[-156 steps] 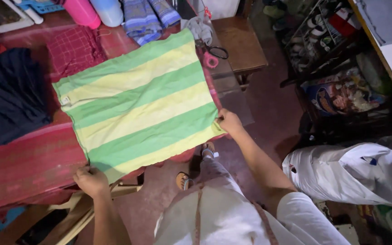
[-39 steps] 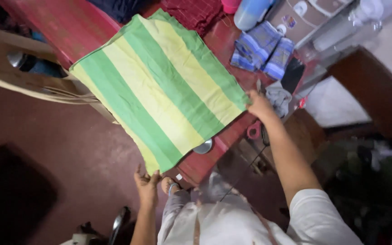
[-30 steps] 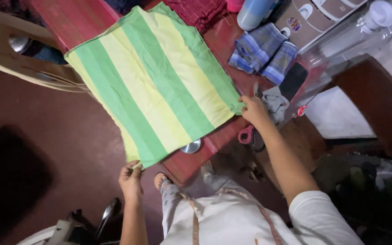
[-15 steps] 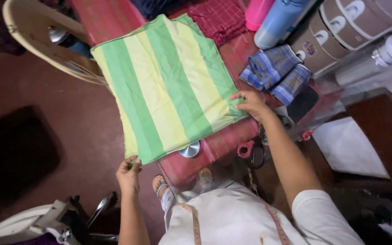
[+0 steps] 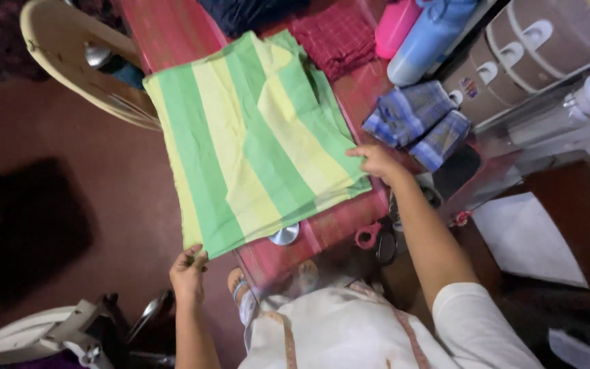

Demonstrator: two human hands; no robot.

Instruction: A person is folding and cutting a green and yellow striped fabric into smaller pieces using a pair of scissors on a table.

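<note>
Green and yellow striped cloth (image 5: 254, 143) lies spread over a red table (image 5: 172, 27), its near-left part hanging off the edge over a dark floor. Past it sit a maroon checked cloth (image 5: 336, 37), a pink bottle (image 5: 396, 26), a pale blue bottle (image 5: 425, 41) and two folded blue checked cloths (image 5: 418, 123). A cream plastic chair (image 5: 76, 68) stands just beside the table. The left hand (image 5: 187, 270) pinches the cloth's hanging near corner from below. The right hand (image 5: 377, 162), arm stretched forward, rests half-closed on the cloth's near-right corner, pressing it down.
</note>
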